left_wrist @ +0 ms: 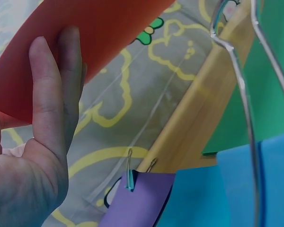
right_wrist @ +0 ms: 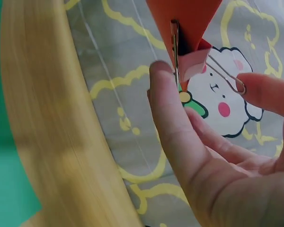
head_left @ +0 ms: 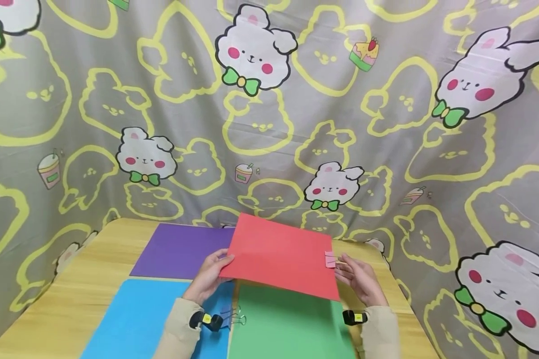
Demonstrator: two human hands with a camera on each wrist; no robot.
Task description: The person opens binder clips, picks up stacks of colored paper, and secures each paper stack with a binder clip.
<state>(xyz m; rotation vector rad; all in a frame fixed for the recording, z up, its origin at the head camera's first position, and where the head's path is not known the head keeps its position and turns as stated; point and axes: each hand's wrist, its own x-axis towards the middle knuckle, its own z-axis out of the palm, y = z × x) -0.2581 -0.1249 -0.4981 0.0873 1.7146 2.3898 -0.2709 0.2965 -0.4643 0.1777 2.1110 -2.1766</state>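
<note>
A red paper sheet is held up above the table, slanting, between both hands. My left hand pinches its left edge, thumb on top and straight fingers against its underside. On the sheet's right edge sits a pink binder clip with two wire handles. My right hand grips this clip by its handles: the thumb is at the loop of one, and the index finger lies along the other. The clip's mouth is around the red paper's edge.
Under the red sheet lies a green sheet. Left of it is a blue sheet, with a blue binder clip at its right edge. A purple sheet lies behind. A patterned curtain hangs behind the wooden table.
</note>
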